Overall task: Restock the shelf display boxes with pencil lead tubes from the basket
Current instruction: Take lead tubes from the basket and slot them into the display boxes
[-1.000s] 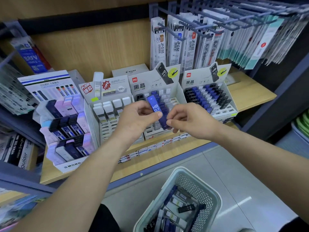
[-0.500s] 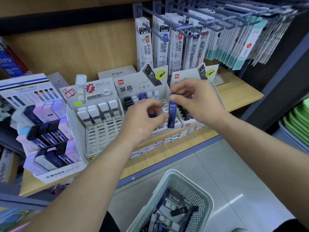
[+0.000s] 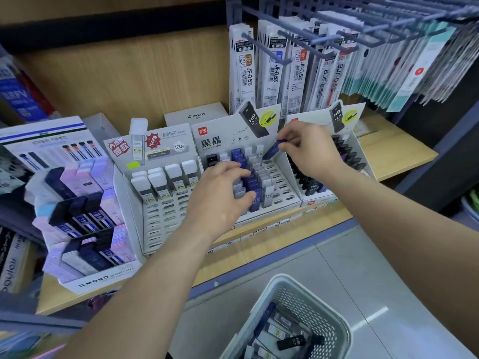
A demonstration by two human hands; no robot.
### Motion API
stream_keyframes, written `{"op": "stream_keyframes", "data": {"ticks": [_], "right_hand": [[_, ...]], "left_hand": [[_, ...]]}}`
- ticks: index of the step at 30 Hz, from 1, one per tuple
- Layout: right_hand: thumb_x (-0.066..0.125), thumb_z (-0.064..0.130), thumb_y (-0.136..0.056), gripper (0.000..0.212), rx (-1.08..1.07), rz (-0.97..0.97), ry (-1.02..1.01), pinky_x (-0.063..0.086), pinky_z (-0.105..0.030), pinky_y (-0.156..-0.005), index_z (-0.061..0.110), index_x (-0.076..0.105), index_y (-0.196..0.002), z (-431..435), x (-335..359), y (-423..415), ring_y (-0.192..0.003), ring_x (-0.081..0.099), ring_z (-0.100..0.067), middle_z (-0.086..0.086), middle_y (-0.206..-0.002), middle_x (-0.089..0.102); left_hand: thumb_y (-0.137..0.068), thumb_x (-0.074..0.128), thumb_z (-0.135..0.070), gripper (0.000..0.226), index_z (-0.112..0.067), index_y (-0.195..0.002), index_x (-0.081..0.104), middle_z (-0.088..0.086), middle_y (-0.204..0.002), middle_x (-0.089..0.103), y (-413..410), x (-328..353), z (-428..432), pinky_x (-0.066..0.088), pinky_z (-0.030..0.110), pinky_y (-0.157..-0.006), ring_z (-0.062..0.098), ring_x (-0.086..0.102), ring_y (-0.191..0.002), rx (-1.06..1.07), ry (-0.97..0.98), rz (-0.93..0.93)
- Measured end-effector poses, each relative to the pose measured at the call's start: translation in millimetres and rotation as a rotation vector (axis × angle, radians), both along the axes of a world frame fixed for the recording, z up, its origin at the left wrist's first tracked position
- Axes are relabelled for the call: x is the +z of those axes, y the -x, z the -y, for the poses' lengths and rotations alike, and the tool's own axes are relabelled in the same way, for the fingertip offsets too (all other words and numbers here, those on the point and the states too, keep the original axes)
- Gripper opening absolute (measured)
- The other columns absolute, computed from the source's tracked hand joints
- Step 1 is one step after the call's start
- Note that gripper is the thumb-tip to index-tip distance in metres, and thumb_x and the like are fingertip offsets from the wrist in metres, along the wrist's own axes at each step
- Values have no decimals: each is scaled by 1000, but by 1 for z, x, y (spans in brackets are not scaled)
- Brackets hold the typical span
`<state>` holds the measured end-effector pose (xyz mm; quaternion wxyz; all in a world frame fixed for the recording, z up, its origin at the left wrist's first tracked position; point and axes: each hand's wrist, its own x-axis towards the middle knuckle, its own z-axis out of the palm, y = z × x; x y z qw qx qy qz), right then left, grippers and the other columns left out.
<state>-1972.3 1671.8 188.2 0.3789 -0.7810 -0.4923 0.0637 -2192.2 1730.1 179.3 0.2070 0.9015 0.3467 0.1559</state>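
At 5 o'clock, nearest: basket [image 3: 321,301], perforated plastic, on the floor, with more lead tubes [image 3: 298,342] lying loose and crossed inside
Left hand [image 3: 220,195]: fingers spread and curled over the blue tubes [image 3: 252,189] standing in the middle display box [image 3: 282,187]; whether it pinches one I cannot tell
Right hand [image 3: 308,154]: at 1 o'clock, fingertips closed on one blue tube [image 3: 275,149], tilted, over the divide between the middle box and the right box [image 3: 360,154]
Handling: likely light, rigid and slick plastic; the leads inside probably snap if dropped; pinch by the long flat sides near the cap
Slots: narrow and stepped, cardboard walls thin; a tube should go in upright, or it may catch a rim
Open room: empty slots at the right of the middle box; the left forearm crosses the front approach
Overhead, 12 o'clock: refill packs [image 3: 274,71] hang low on hooks, limiting lift height
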Motion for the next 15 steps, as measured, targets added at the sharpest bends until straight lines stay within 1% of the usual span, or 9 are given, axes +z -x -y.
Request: {"op": "stream_keyframes", "data": {"ticks": [4, 9, 15], "right_hand": [[68, 6, -91, 12, 19, 39, 30, 49, -22, -81, 15, 70, -97, -5, -8, 1, -87, 67, -19, -5, -94, 71], [68, 3, -91, 11, 49, 94, 39, 47, -20, -80, 11, 72, -97, -6, -7, -4, -87, 67, -21, -7, -93, 71], [67, 6, -92, 13, 61, 144, 60, 51, -26, -83, 18, 73, -95, -13, -7, -14, -85, 65, -19, -4, -90, 70]], "left_hand": [[-89, 70, -39, 44, -31, -132, 61, -11, -145, 47, 1, -1, -2, 27, 24, -108, 12, 38, -135, -6, 2, 14], [-90, 69, -37, 43, -30, -132, 61, -11, -144, 47, 1, -2, -2, 27, 25, -109, 12, 38, -135, -16, 25, 29], [-91, 69, -36, 43, -29, -133, 61, -10, -144, 48, 0, -1, -1, 28, 26, -111, 12, 38, -135, -23, 34, 34]]}}
